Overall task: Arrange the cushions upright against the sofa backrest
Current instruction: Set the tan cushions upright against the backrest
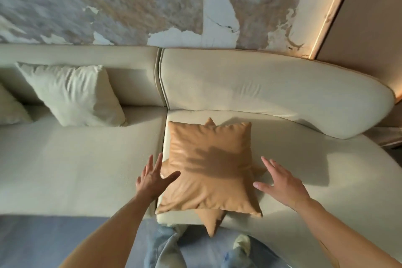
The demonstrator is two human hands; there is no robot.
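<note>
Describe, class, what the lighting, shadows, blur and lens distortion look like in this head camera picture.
Head view: warm light casts a spread-fingered hand shadow across the top tan cushion; the left hand and right hand hover open beside it; the wall and the white cushion are smeared by motion blur; the wide lens bows the sofa backrest.

The square tan leather-look cushion (208,167) has a smooth, faintly glossy, creased skin, while the cream sofa (76,165) and pale square cloth cushion (74,95) look matt and woven.
</note>
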